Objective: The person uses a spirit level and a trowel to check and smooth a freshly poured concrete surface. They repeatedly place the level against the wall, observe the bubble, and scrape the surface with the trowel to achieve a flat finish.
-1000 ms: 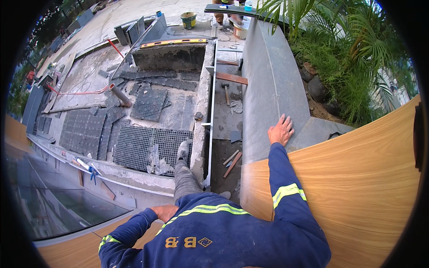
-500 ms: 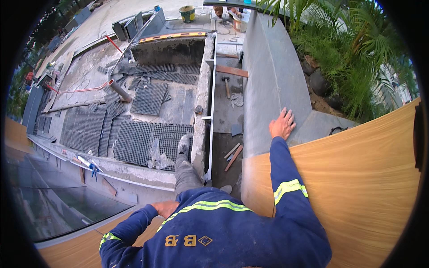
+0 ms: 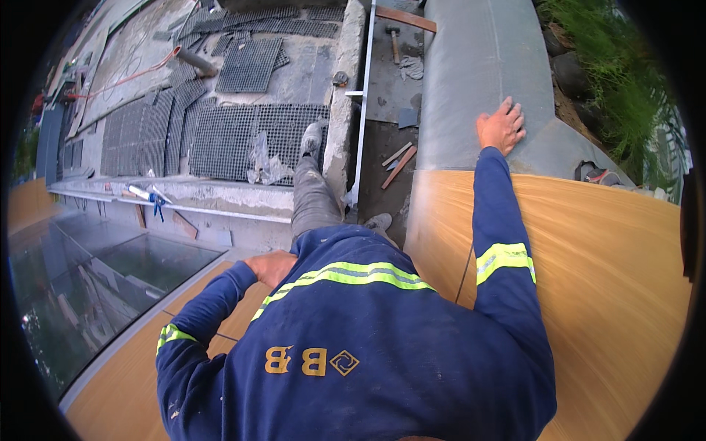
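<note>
"Which hand is nearer the grey wall?"

"The right hand [image 3: 502,126]. It rests palm down on the wall's [image 3: 467,81] sloping top, fingers a little bent, and I see nothing in its grasp."

"And the left hand [image 3: 271,269]?"

"Well apart from it, at the waist on the other side of the body. Its fingers are hidden, so I can't tell whether they grip anything."

"How does the wall lie?"

"Ahead and to the right, its long axis running away from the person. The near end meets a wood panel [image 3: 581,250], and the right forearm reaches over that."

"What edges are there?"

"On the wall's right, rocks and plants [image 3: 618,73]. On its left, a narrow trench [image 3: 379,154], with a hammer [image 3: 396,50] and a reddish wood strip [image 3: 399,167] on its floor. A long metal bar [image 3: 360,132] borders the trench's far left."

"Where is there room?"

"Along the wall's top, ahead of the fingers; I see nothing lying there. At its near right corner sits something dark and red [image 3: 597,175], too unclear to name."
</note>
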A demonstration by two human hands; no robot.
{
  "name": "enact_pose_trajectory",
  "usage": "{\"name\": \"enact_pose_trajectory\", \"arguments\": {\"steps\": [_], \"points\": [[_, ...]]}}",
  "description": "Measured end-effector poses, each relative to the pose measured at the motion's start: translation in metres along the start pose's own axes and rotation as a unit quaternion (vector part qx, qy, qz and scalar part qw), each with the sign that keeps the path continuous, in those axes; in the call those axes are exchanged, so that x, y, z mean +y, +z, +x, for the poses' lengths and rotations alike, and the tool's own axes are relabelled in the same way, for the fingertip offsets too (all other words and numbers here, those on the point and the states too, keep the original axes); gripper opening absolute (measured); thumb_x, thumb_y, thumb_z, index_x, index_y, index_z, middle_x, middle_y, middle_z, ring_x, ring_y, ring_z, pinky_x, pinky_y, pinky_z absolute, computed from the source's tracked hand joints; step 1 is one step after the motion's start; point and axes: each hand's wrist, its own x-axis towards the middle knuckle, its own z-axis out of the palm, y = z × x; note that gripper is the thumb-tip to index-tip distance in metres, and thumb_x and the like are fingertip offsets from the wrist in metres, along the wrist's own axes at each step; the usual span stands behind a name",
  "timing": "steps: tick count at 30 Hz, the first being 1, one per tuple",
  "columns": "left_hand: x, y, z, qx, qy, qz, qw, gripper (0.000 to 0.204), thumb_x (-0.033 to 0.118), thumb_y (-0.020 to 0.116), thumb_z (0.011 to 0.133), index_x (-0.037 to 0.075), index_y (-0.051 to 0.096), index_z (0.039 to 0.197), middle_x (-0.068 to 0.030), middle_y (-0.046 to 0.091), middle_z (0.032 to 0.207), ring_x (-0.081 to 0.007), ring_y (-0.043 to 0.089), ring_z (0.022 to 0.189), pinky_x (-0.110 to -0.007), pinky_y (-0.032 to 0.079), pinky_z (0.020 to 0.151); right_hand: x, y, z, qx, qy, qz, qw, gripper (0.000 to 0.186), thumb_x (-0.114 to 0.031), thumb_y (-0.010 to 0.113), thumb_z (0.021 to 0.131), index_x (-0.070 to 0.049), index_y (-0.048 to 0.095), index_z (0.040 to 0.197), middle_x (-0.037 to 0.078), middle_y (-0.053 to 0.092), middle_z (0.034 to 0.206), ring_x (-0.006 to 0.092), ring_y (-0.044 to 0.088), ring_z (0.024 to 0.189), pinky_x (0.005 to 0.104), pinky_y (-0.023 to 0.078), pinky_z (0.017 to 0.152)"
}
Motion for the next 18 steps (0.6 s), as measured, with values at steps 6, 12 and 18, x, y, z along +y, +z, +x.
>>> {"name": "enact_pose_trajectory", "arguments": {"steps": [6, 12, 18], "points": [[-0.009, 0.005, 0.005, -0.002, 0.032, -0.032, 0.999, 0.066, 0.05, 0.082, 0.071, 0.007, 0.067, 0.118, -0.0202, 0.071, 0.112, -0.0435, 0.067, 0.105, -0.049, 0.053, 0.09, -0.004, -0.002, -0.001, -0.01, -0.008, -0.005, 1.0, 0.076, -0.033, 0.068, 0.089, -0.011, 0.04, 0.156, 0.018, 0.042, 0.159, 0.035, 0.038, 0.149, 0.057, 0.032, 0.117], [-0.008, 0.009, 0.002, 0.02, 0.016, -0.056, 0.998, 0.07, 0.051, 0.089, 0.06, 0.008, 0.068, 0.11, -0.0205, 0.073, 0.109, -0.0441, 0.068, 0.103, -0.05, 0.053, 0.085, -0.005, -0.002, 0.0, -0.007, -0.011, -0.016, 1.0, 0.074, -0.032, 0.067, 0.089, -0.011, 0.042, 0.155, 0.017, 0.043, 0.158, 0.035, 0.039, 0.148, 0.0569, 0.033, 0.117], [-0.007, 0.005, -0.006, 0.027, 0.027, -0.07, 0.997, 0.067, 0.054, 0.082, 0.07, 0.008, 0.068, 0.116, -0.0193, 0.072, 0.112, -0.0435, 0.068, 0.104, -0.049, 0.053, 0.089, -0.003, 0.003, 0.001, -0.004, -0.006, -0.004, 1.0, 0.075, -0.033, 0.068, 0.089, -0.012, 0.041, 0.156, 0.016, 0.042, 0.159, 0.0341, 0.039, 0.148, 0.057, 0.033, 0.117]]}}
